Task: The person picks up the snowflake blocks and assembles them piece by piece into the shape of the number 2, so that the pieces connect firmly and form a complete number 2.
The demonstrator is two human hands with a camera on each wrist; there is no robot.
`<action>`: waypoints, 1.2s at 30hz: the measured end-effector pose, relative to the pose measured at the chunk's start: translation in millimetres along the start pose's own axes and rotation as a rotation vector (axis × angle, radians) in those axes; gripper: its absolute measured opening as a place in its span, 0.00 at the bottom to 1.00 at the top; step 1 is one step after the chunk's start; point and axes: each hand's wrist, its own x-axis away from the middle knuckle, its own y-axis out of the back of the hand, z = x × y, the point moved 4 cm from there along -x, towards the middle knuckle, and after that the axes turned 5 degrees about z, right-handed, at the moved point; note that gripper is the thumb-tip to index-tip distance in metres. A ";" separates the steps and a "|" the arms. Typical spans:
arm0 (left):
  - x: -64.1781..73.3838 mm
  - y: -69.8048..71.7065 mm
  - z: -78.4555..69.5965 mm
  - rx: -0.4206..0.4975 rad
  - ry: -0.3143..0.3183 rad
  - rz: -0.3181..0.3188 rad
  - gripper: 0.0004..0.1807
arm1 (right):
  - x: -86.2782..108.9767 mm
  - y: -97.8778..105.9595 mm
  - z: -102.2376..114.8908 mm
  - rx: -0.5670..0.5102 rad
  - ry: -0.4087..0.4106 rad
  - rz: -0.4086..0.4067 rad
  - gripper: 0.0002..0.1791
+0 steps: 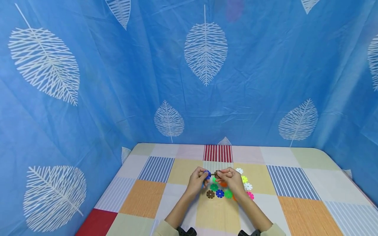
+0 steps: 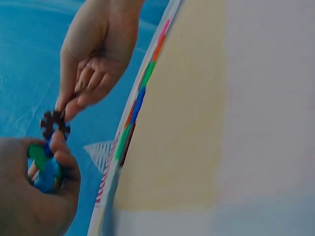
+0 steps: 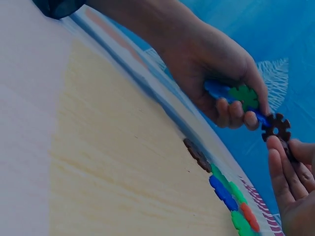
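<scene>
In the head view both hands meet above the table. My left hand (image 1: pixel 195 182) grips a small cluster of notched plastic discs: a dark blue disc (image 1: pixel 208 175), a green disc (image 3: pixel 244 96) and a light blue disc (image 2: pixel 47 178), partly hidden by the fingers. From the blue one a brown disc (image 3: pixel 276 128) sticks out, its round centre hole showing. My right hand (image 1: pixel 234 182) pinches a second brown disc (image 1: pixel 217 174) between thumb and fingers, right against the first; in the right wrist view it shows nearly edge-on.
Below the hands, loose notched discs lie flat on the patchwork tablecloth (image 1: pixel 218 219), among them a brown disc (image 1: pixel 210 194), a blue disc (image 1: pixel 220 193), a green disc (image 1: pixel 228 194) and a pink disc (image 1: pixel 250 195). Blue leaf-patterned curtain (image 1: pixel 254 82) surrounds the table's back and sides.
</scene>
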 end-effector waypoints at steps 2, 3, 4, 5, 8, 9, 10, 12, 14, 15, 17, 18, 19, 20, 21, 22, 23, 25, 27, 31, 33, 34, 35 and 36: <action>4.2 -2.6 -7.1 -0.001 -0.007 -0.014 0.06 | 0.5 -1.0 -1.4 -0.013 -0.002 -0.006 0.12; 5.5 -3.8 -9.1 0.000 -0.011 -0.020 0.06 | 0.8 -1.3 -1.4 -0.020 0.000 -0.009 0.12; 5.6 -4.4 -9.0 0.004 -0.015 -0.025 0.06 | 0.8 -1.3 -1.2 -0.026 0.005 -0.014 0.12; 5.1 -4.6 -8.0 0.006 -0.018 -0.028 0.06 | 0.7 -1.2 -0.7 -0.027 0.009 -0.016 0.12; 3.5 -5.2 -4.2 0.021 -0.024 -0.017 0.06 | 1.1 -0.5 0.8 -0.030 0.021 -0.016 0.11; 2.0 -5.3 -1.0 0.033 -0.021 -0.005 0.06 | 0.9 0.1 1.1 -0.028 0.027 -0.013 0.11; 0.5 -5.3 2.5 0.049 -0.015 0.009 0.06 | 0.9 0.3 1.6 -0.023 0.034 -0.009 0.11; -2.3 -5.5 10.3 0.095 0.016 0.039 0.05 | 0.1 1.3 2.1 0.005 0.056 0.004 0.12; -5.3 -5.0 18.2 0.160 0.058 0.065 0.05 | -0.5 2.7 3.1 0.050 0.086 0.011 0.13; -6.8 -4.1 22.2 0.191 0.078 0.070 0.05 | -0.7 3.7 3.4 0.083 0.101 0.009 0.13; -8.2 -1.7 26.5 0.245 0.104 0.058 0.05 | 0.3 5.1 3.5 0.168 0.125 0.008 0.14; -8.9 0.3 28.0 0.263 0.111 0.042 0.05 | 1.2 5.6 3.0 0.217 0.136 0.011 0.13; -9.4 2.4 29.4 0.280 0.112 0.026 0.05 | 2.7 5.3 2.4 0.274 0.144 0.021 0.12; -9.7 4.6 30.5 0.288 0.112 0.006 0.05 | 4.6 4.6 1.6 0.344 0.160 0.036 0.12; -9.9 6.7 31.1 0.291 0.112 -0.012 0.04 | 6.6 3.6 0.6 0.431 0.175 0.056 0.12; -10.5 8.7 31.6 0.290 0.109 -0.027 0.04 | 8.5 2.2 -0.2 0.518 0.201 0.083 0.12; -10.8 10.2 32.0 0.298 0.111 -0.039 0.03 | 10.3 0.4 -1.4 0.600 0.231 0.114 0.12; -11.0 12.1 32.4 0.319 0.118 -0.046 0.03 | 14.0 -3.1 -3.6 0.773 0.302 0.168 0.13; -10.6 12.7 32.3 0.345 0.130 -0.040 0.04 | 16.6 -5.3 -6.6 0.905 0.360 0.203 0.14; -8.9 11.9 32.3 0.364 0.172 -0.008 0.11 | 18.7 -6.7 -9.5 0.986 0.407 0.224 0.14; -8.2 10.9 33.2 0.346 0.200 0.010 0.11 | 18.2 -6.0 -10.0 0.946 0.380 0.219 0.13; -8.0 10.2 33.9 0.339 0.211 0.021 0.10 | 18.0 -5.6 -9.6 0.899 0.365 0.219 0.13; -7.8 9.6 34.7 0.326 0.221 0.027 0.08 | 17.3 -4.8 -9.5 0.843 0.336 0.213 0.13; -7.6 8.8 35.4 0.312 0.230 0.035 0.07 | 16.7 -3.6 -9.3 0.777 0.311 0.200 0.13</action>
